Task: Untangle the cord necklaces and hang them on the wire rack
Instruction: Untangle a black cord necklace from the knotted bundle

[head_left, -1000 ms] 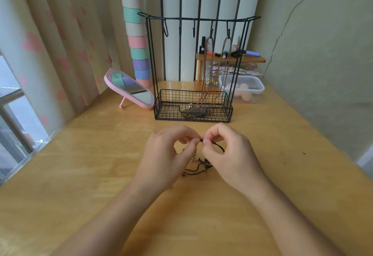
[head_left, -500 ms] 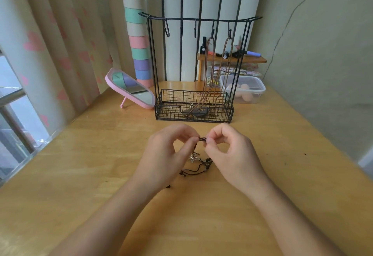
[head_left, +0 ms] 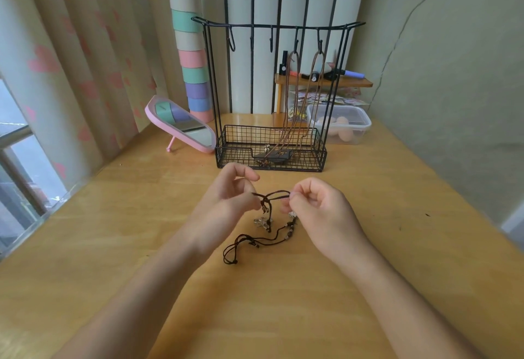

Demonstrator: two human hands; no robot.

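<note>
A tangle of dark cord necklaces (head_left: 265, 224) with small metal charms and beads hangs between my hands and trails onto the wooden table. My left hand (head_left: 229, 197) pinches the cord at its left end, my right hand (head_left: 314, 208) pinches the other end, and a short stretch of cord is pulled taut between them. Behind stands the black wire rack (head_left: 272, 25) with several hooks on its top bar and a basket base. Two brown cord necklaces (head_left: 295, 98) hang from its right-hand hooks, their pendants lying in the basket.
A pink tilted mirror (head_left: 181, 123) stands left of the rack. A clear lidded box (head_left: 340, 124) sits at the back right below a small wooden shelf (head_left: 323, 82) with cosmetics. Curtains and a window line the left side; a wall runs along the right.
My hands have drawn apart and risen slightly, stretching the cord between them and lifting more of the tangle off the table. The charms now dangle in view below the taut cord.
</note>
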